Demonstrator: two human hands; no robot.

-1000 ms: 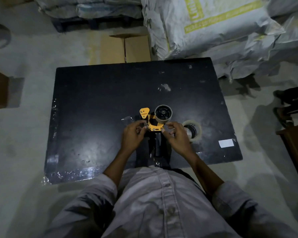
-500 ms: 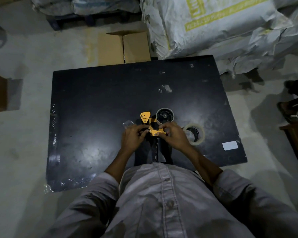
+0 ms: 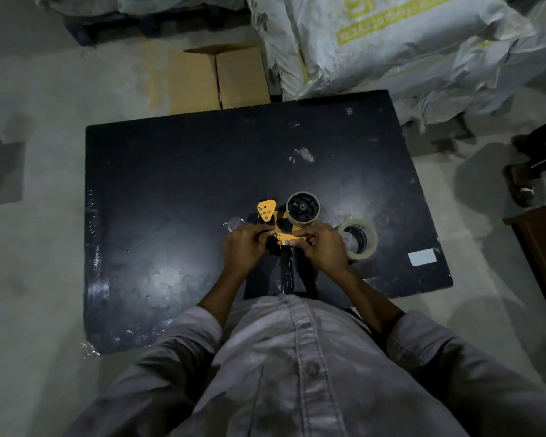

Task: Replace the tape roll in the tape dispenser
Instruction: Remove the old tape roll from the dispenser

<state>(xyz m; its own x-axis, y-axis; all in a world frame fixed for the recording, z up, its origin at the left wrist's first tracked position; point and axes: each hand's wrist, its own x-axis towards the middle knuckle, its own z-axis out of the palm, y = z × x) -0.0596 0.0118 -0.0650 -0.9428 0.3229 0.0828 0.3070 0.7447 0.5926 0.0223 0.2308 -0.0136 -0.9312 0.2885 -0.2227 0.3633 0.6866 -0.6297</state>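
Observation:
A yellow tape dispenser (image 3: 276, 225) lies on the black table (image 3: 177, 190), its black handle pointing towards me. An almost bare cardboard core (image 3: 302, 207) sits on its black hub at the far end. My left hand (image 3: 245, 247) grips the dispenser's left side near the yellow flap. My right hand (image 3: 323, 247) pinches the yellow frame on the right, below the core. A full roll of clear tape (image 3: 358, 239) lies flat on the table just right of my right hand, partly hidden by it.
A crumpled scrap of clear tape (image 3: 235, 223) lies left of the dispenser. A white label (image 3: 422, 257) sits near the table's right edge. Beyond the table are a cardboard box (image 3: 218, 78) and large sacks (image 3: 407, 42). Wooden furniture (image 3: 542, 244) stands at right.
My right hand has moved off the tape roll side onto the dispenser's yellow frame. Both hands now hold the dispenser closer together. My head has shifted a little.

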